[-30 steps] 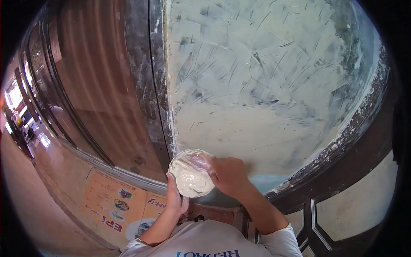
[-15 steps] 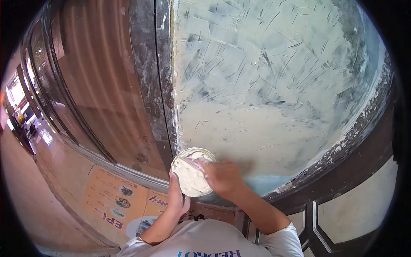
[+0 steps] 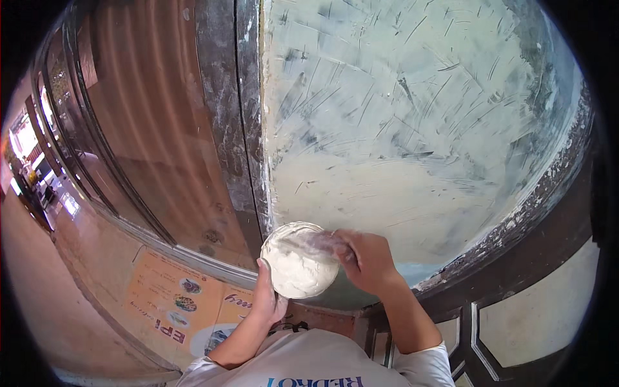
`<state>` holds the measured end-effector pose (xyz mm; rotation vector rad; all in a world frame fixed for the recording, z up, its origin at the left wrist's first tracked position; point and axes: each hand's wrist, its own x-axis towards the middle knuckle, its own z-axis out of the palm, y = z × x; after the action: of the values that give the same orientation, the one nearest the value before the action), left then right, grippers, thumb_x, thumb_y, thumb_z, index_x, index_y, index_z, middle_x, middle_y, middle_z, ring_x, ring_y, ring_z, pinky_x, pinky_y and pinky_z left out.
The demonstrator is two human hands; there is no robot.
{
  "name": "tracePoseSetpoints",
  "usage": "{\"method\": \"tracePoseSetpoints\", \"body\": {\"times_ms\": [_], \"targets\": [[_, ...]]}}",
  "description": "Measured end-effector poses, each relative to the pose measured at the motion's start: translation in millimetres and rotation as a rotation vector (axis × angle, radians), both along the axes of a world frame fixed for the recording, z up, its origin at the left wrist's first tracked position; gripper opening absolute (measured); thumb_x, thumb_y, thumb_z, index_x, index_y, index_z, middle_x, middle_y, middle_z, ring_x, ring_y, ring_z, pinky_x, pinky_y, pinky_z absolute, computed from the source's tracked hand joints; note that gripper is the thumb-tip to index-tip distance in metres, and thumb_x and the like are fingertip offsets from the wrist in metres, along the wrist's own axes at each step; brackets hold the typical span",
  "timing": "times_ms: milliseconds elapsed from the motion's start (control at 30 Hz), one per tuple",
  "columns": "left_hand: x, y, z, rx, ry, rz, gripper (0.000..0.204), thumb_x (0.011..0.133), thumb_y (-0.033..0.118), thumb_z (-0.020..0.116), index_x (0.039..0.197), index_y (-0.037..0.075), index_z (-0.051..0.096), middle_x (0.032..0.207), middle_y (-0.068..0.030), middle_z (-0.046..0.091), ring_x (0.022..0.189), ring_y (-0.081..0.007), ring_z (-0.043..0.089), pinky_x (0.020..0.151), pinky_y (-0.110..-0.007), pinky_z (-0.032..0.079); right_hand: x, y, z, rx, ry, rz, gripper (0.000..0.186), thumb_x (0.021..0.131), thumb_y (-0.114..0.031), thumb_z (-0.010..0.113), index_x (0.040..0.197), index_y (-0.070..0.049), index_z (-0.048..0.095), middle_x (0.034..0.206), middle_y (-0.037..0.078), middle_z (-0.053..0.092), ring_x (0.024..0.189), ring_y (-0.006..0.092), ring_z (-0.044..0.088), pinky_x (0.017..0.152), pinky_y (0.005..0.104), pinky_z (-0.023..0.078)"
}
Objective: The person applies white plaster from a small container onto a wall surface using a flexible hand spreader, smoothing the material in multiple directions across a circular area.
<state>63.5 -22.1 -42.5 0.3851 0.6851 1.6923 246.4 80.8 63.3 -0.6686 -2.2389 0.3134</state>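
Head view looks down past a pale shirt (image 3: 309, 361) at two bare hands working close to a wall. Held up in the left hand (image 3: 267, 300) is a round, shallow board (image 3: 298, 261) heaped with thick white putty; the fingers curl under its lower left rim and the thumb presses its edge, so the grip is closed on the board from below. Its loaded face is tilted toward the camera and it sits low in the centre of the view, just in front of the foot of the wall. The right hand (image 3: 366, 261) is clenched around the handle of a flat blade (image 3: 316, 244), which is blurred; the blade's long axis runs roughly level, pointing to the person's left, and lies across the upper part of the putty. Behind them the wall panel (image 3: 412, 129) is coated in chalky white filler, streaked with dark scratch marks above and smoother and creamier lower down. A dark, paint-spattered vertical post (image 3: 225, 116) bounds it on the left, beside a ribbed reddish-brown shutter (image 3: 148, 116). To the right a crusted rim curves down to a dark grille (image 3: 483, 322). An orange poster (image 3: 174, 303) lies below left. Open room lies above and to the right of the hands.
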Motion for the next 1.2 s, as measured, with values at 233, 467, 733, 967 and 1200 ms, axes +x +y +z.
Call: {"method": "tracePoseSetpoints", "body": {"times_ms": [233, 467, 733, 967, 1200], "targets": [[4.6, 4.0, 0.7, 0.023, 0.064, 0.061, 0.069, 0.102, 0.057, 0.033, 0.149, 0.006, 0.033, 0.147, -0.0129, 0.044, 0.135, -0.0261, 0.045, 0.113, -0.041, 0.038, -13.5, -17.9, -5.5, 0.159, -0.271, -0.021, 0.018, 0.086, -0.021, 0.068, 0.102, -0.013, 0.064, 0.073, 0.005, 0.067, 0.066, 0.0270, 0.066, 0.060, 0.0405, 0.049], [15.0, 2.3, 6.4, -0.005, 0.099, 0.183, 0.065, 0.104, 0.052, 0.032, 0.147, 0.003, 0.031, 0.147, -0.0145, 0.043, 0.134, -0.0262, 0.045, 0.113, -0.041, 0.037, -21.9, -13.8, -20.6, 0.138, -0.214, -0.089, 0.025, 0.081, -0.023, 0.073, 0.099, -0.011, 0.063, 0.071, 0.007, 0.065, 0.062, 0.0270, 0.064, 0.057, 0.0403, 0.048], [11.9, 4.2, -6.9, 0.033, 0.030, 0.222, 0.064, 0.106, 0.047, 0.032, 0.147, -0.001, 0.029, 0.150, -0.0167, 0.040, 0.137, -0.0275, 0.042, 0.115, -0.041, 0.034, -19.3, -4.1, -35.5, 0.173, 0.096, -0.012, 0.019, 0.079, -0.016, 0.075, 0.092, -0.008, 0.063, 0.065, 0.007, 0.062, 0.053, 0.0271, 0.059, 0.050, 0.0394, 0.045], [11.3, 7.0, -0.5, 0.032, 0.126, 0.224, 0.063, 0.106, 0.046, 0.032, 0.147, -0.001, 0.030, 0.149, -0.0159, 0.041, 0.136, -0.0273, 0.043, 0.114, -0.040, 0.035, -20.3, -5.4, -37.6, 0.217, -0.021, 0.006, 0.019, 0.081, -0.017, 0.075, 0.092, -0.007, 0.064, 0.063, 0.006, 0.060, 0.053, 0.0265, 0.059, 0.052, 0.0394, 0.046], [5.9, 10.0, 6.4, -0.026, 0.057, 0.126, 0.067, 0.104, 0.054, 0.031, 0.149, 0.004, 0.029, 0.149, -0.0133, 0.040, 0.136, -0.0269, 0.043, 0.113, -0.042, 0.037, -10.6, 1.9, -37.5, 0.191, 0.018, 0.017, 0.019, 0.083, -0.020, 0.072, 0.098, -0.010, 0.065, 0.072, 0.002, 0.065, 0.058, 0.0216, 0.061, 0.054, 0.0364, 0.046]]}}
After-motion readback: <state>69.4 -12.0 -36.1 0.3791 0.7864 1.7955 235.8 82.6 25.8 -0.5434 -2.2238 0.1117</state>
